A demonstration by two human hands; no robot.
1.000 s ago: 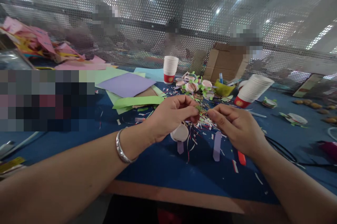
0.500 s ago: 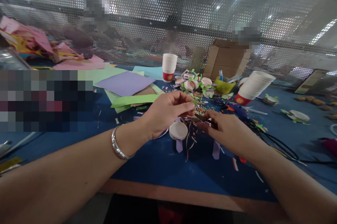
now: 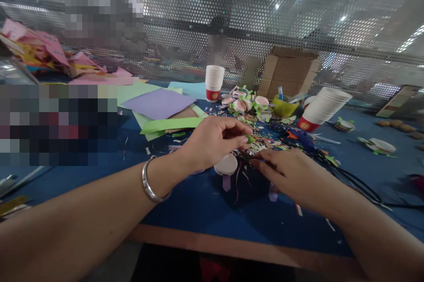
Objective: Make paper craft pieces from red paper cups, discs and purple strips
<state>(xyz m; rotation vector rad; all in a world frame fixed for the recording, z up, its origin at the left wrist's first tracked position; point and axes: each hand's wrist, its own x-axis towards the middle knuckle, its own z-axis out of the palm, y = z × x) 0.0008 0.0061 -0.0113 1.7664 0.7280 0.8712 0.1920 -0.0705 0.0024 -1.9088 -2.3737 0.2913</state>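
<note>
My left hand [image 3: 212,143], a silver bangle on its wrist, pinches a small green paper scrap [image 3: 249,139] between thumb and fingers above the blue table. Just below it sits a white paper cup bottom [image 3: 226,165] with a purple paper strip [image 3: 226,182] attached. My right hand [image 3: 288,172] lies low on the table among paper shreds [image 3: 261,141], fingers curled toward a dark thin thing that I cannot make out. The two hands are a few centimetres apart.
Sheets of purple paper [image 3: 159,103] and green paper [image 3: 168,124] lie at the back left. An upright stack of paper cups [image 3: 214,82] and a tipped cup stack [image 3: 319,109] flank finished paper flowers [image 3: 247,104]. A cardboard box [image 3: 286,72], black cables [image 3: 351,176] and a perforated screen stand behind.
My right hand has dropped from the left hand's fingertips down to the table among the shreds. The left hand still holds the green scrap, almost unmoved.
</note>
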